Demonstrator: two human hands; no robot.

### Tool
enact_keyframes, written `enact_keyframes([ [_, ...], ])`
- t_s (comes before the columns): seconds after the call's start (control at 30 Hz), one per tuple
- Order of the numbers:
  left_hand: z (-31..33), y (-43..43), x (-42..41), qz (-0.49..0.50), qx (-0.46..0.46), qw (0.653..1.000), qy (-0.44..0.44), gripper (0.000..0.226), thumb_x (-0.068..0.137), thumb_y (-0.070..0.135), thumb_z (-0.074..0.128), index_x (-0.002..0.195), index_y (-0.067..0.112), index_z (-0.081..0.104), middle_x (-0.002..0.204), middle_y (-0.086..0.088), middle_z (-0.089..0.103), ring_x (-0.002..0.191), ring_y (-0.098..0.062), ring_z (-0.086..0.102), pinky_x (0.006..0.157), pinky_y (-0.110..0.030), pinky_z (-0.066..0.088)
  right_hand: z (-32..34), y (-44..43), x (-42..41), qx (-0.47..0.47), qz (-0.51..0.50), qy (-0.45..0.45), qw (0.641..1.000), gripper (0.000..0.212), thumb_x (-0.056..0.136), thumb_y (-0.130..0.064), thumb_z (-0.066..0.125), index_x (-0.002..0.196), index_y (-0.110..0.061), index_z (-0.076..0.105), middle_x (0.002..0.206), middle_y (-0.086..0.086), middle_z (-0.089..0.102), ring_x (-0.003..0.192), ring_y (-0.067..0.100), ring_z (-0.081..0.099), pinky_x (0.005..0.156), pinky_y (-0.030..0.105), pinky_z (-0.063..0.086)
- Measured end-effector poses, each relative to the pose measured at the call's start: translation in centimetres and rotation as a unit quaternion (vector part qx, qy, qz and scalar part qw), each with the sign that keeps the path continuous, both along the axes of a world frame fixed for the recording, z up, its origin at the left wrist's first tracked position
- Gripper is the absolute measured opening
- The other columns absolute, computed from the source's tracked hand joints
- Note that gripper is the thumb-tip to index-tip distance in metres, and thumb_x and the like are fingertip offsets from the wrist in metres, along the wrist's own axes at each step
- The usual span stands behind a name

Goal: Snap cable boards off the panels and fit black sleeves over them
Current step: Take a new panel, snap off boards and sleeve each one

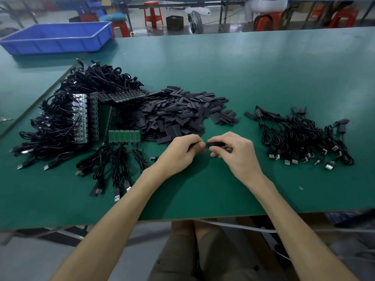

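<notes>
Two hands meet over the green table (203, 191), fingertips almost touching. The right hand (237, 154) grasps one black sleeve (216, 144) between thumb and curled fingers, its open end turned toward the left hand (178, 152). The left hand is closed in a pinch, thumb against forefinger, on one thin dark piece (192, 147). The fingers hide most of it, so I cannot tell whether it is a board. Its tip sits right at the sleeve's mouth.

Just beyond both hands lies one heap of loose sleeves (178, 114), too many to count. Left of the left hand one green panel (124, 135) lies flat. Its cables (113, 165) trail back toward the person and end in USB plugs, at least five of them. One small loose plug (154, 159) lies close beside the left wrist. Further left is one large stack of panels (81, 118) tangled in black cables; several panels stand on edge, the number unclear.

Right of the right hand, well apart, is one pile of sleeved cables (304, 138), again uncountable. Far beyond the left hand, at the table's corner, sits one blue bin (56, 37). Past the table's far edge stand at least four red stools (153, 14).
</notes>
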State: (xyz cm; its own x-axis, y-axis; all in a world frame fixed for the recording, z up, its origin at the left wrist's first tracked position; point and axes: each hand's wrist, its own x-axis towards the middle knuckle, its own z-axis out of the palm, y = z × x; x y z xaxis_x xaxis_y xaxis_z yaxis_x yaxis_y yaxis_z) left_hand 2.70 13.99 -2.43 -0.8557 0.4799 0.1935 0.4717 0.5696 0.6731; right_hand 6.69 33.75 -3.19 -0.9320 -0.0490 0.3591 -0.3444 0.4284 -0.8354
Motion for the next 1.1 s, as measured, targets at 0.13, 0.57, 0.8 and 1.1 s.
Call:
enact_keyframes([
  [0.13, 0.2, 0.1, 0.7, -0.001, 0.001, 0.994, 0.106, 0.018, 0.104, 0.023, 0.056, 0.102, 0.013, 0.072, 0.09, 0.006, 0.064, 0.08, -0.012, 0.059, 0.072, -0.03, 0.048, 0.2, 0.1, -0.1, -0.042, 0.007, -0.037, 0.998, 0.009, 0.091, -0.008, 0.076, 0.097, -0.014, 0.079, 0.083, -0.004, 0.076, 0.066, 0.013, 0.074, 0.063, 0.023, 0.057],
  [0.57, 0.8, 0.3, 1.7, 0.023, -0.03, 0.978, 0.203, 0.021, 0.102, 0.027, 0.058, 0.109, 0.014, 0.073, 0.085, 0.001, 0.058, 0.072, -0.014, 0.052, 0.064, -0.037, 0.049, 0.3, 0.6, -0.5, -0.064, 0.082, -0.116, 0.988, 0.018, 0.104, -0.016, 0.059, 0.114, -0.021, 0.073, 0.074, -0.005, 0.071, 0.061, 0.012, 0.065, 0.06, 0.025, 0.05],
  [0.8, 0.8, 0.5, 1.6, 0.004, -0.04, 0.988, 0.15, 0.03, 0.103, 0.036, 0.054, 0.123, 0.017, 0.065, 0.102, 0.007, 0.062, 0.088, -0.008, 0.055, 0.08, -0.025, 0.04, 0.5, 0.7, -0.4, -0.085, 0.063, -0.11, 0.988, 0.027, 0.099, -0.006, 0.065, 0.124, -0.013, 0.07, 0.079, -0.004, 0.075, 0.064, 0.01, 0.065, 0.063, 0.024, 0.053],
  [1.1, 1.6, 0.0, 1.1, 0.029, 0.02, 0.999, -0.01, 0.011, 0.101, 0.027, 0.061, 0.104, 0.022, 0.071, 0.083, 0.017, 0.069, 0.077, 0.0, 0.062, 0.069, -0.011, 0.043, 0.4, 0.8, -0.3, -0.135, 0.028, -0.108, 0.984, 0.016, 0.092, -0.005, 0.074, 0.106, -0.011, 0.069, 0.08, 0.008, 0.077, 0.063, 0.015, 0.07, 0.063, 0.025, 0.056],
])
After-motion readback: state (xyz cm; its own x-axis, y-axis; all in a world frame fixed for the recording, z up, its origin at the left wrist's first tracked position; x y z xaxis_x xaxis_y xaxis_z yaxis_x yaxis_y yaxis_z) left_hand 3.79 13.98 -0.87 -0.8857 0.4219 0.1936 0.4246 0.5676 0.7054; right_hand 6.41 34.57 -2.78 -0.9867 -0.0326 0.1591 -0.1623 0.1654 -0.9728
